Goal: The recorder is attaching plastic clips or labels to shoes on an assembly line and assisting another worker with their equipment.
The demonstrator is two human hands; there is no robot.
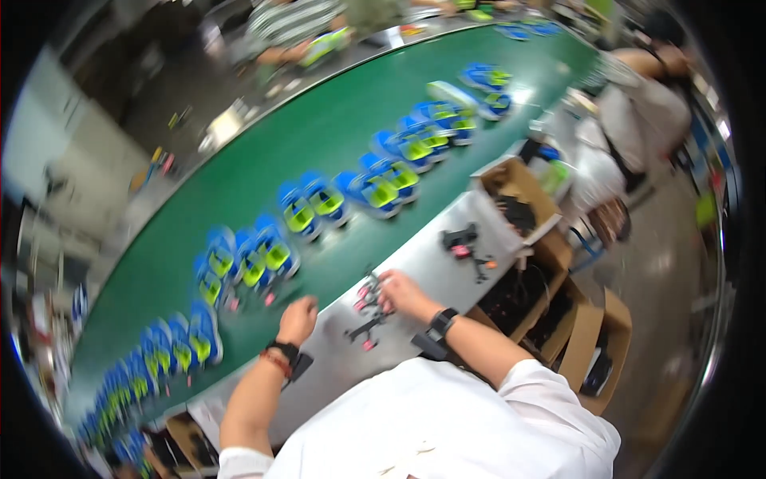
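Note:
My left hand (298, 319) is closed, fingers curled, at the near edge of the green conveyor belt (239, 160). What it holds, if anything, is lost in the blur. Just beyond it stand blue-and-lime shoes (274, 251), with a dark strip and pink spots blurred beside them. Over the grey metal ledge, my right hand (405, 294) has its fingers bent down onto a small cluster of black-and-pink pieces (371, 297). It seems to pinch one of them. Another black-and-pink piece (365, 329) lies closer to me on the ledge.
Blue-and-lime shoes run in a long line along the belt. More black pieces with pink and orange parts (463, 249) lie right on the ledge. Open cardboard boxes (519, 188) with dark contents stand at the right. A co-worker (638, 112) sits beyond them; another (295, 32) works across the belt.

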